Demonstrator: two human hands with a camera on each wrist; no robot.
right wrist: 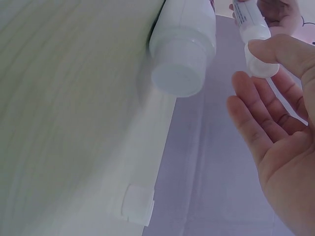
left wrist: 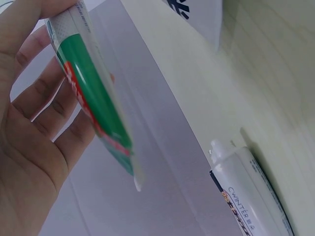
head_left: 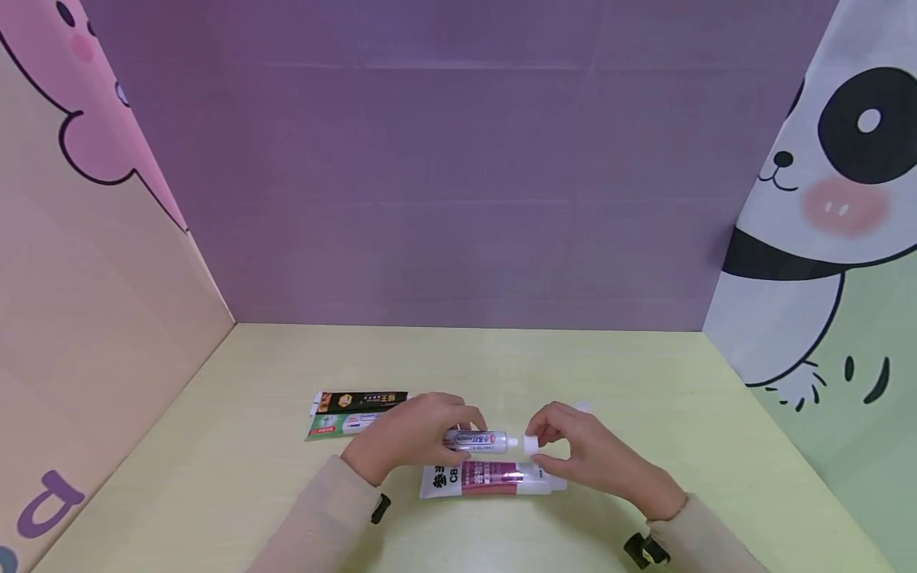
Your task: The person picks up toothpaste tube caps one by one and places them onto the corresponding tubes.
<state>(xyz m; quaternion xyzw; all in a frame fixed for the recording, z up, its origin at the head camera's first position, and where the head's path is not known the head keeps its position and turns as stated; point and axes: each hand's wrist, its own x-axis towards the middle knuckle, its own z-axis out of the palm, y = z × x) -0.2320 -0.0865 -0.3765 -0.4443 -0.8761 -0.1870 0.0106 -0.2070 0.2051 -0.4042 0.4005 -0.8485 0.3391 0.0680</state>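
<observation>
Left hand (head_left: 419,430) pinches small green-and-white plastic tube (head_left: 481,442), right hand (head_left: 591,447) pinches white cylindrical plastic cap (head_left: 530,445); aligned, we judge, so nozzle (head_left: 512,442) faces cap.

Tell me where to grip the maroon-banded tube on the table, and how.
Probably across the middle of the maroon-banded tube, thumb and fingers on its long edges, coming from the near side. It lies lengthwise left to right in the head view with its near edge uncovered, while the left hand and right hand crowd its far edge.
</observation>
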